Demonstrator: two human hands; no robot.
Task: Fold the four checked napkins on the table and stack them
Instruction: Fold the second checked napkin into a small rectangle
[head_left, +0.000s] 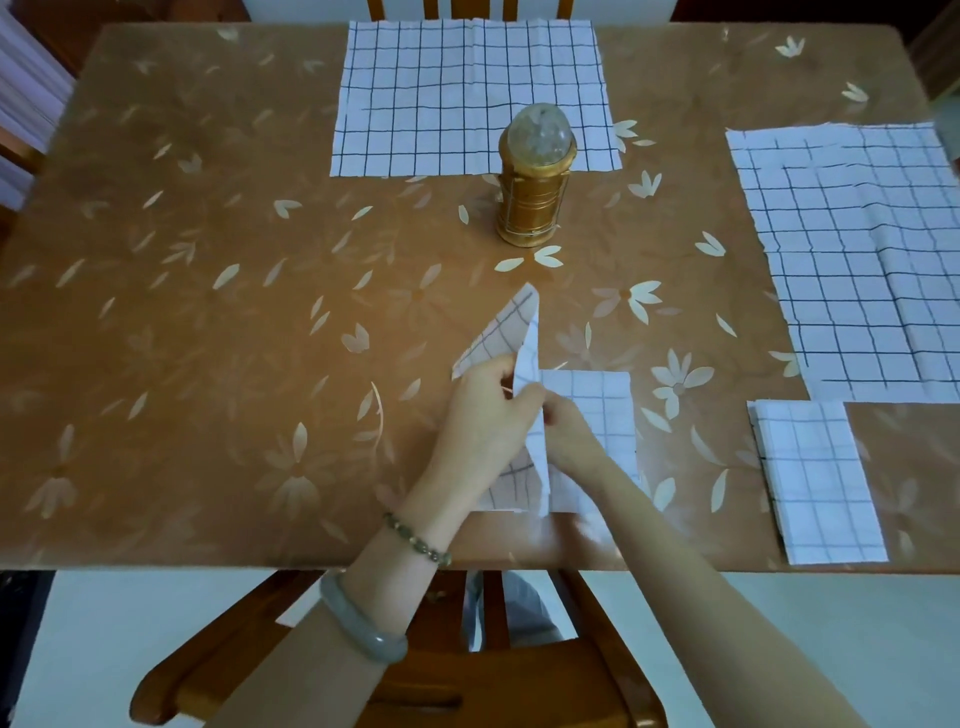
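Tabletop fills most of my feed: a table under a glossy brown cover printed with pale flowers and leaves, its near edge running straight across the lower part of the view. Below that edge I see a pale floor and the wooden near chair. The back of a far chair shows past the opposite edge.

Near the middle of the near side lies the half-folded napkin, white with dark checks. Its right part rests flat on the cover, while its left part is lifted into a pointed flap that tilts up and away. The left hand grips that flap, thumb and fingers curled round its lower edge. The right hand sits on the flat part with its fingers bent at the raised fold, touching the left thumb and seemingly pinching the cloth there. A bead bracelet and a grey bangle are on the left forearm.

The far napkin lies open and flat at the far edge. A gold lantern with a clear dome stands upright on bare cover just on my side of it. The right napkin is spread open along the right side and runs out of view. Just below it, close to the near edge, lies the folded napkin, a narrow rectangle.
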